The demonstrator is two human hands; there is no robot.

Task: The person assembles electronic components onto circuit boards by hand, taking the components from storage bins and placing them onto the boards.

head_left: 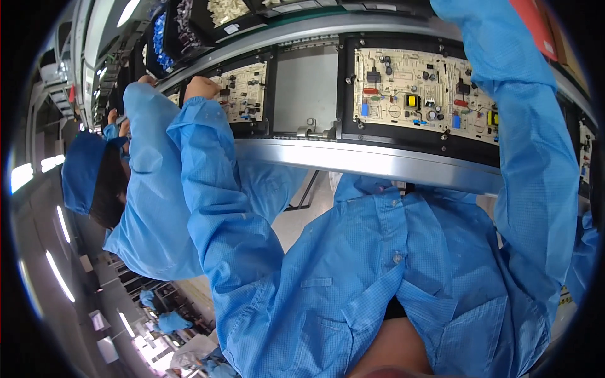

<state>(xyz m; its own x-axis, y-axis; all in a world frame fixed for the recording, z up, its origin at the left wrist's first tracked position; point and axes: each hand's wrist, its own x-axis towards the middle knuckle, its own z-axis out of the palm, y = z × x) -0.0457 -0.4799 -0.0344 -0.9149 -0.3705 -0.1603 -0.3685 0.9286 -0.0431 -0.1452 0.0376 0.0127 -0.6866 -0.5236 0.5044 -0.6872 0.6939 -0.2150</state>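
Note:
My left hand (201, 87) is at the left edge of a pale circuit board (244, 94), its fingers curled inward. Whatever they hold, if anything, is hidden behind the hand. That board carries small dark parts and sits in a black frame (270, 75). My right arm, in a blue sleeve (532, 120), stretches up past the top edge, so the right hand is out of sight. Beneath that arm lies a larger populated circuit board (413, 120) with red, blue and yellow components, in another black frame (348, 94).
A metal rail (378, 160) runs along the near side of the line. Black bins of blue parts (162, 41) and cream parts (227, 9) stand behind it. Close on my left, a co-worker in blue (151, 208) reaches a hand (147, 80) to the line.

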